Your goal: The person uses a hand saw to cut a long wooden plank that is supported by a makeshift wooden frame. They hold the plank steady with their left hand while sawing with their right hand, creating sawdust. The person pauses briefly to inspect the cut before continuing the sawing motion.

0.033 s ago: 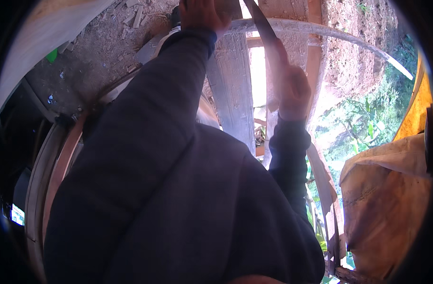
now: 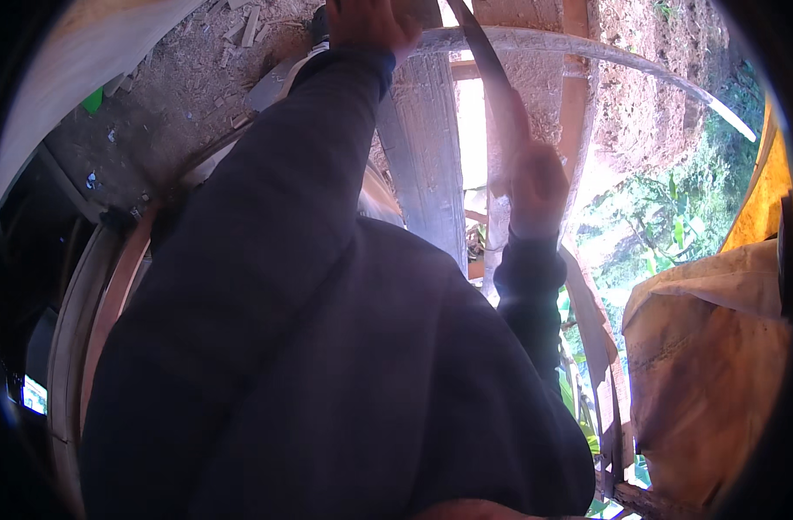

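Your right hand (image 2: 535, 186) gripped a long blade (image 2: 487, 61) at twelve o'clock, your left hand (image 2: 370, 22) clenched the bent strip (image 2: 587, 48); trimming looked unfinished.

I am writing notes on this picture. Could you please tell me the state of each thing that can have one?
Left hand: raised, closed on the top of the curved strip.
Right hand: raised, grip closed around the blade's handle.
Blade: long, dark, pointing up and leftward, crossing the strip.
Curved strip: pale, thin, bent into an arc.
Wooden post: upright, grey, weathered.
Sack: tan, bulging, wrinkled.
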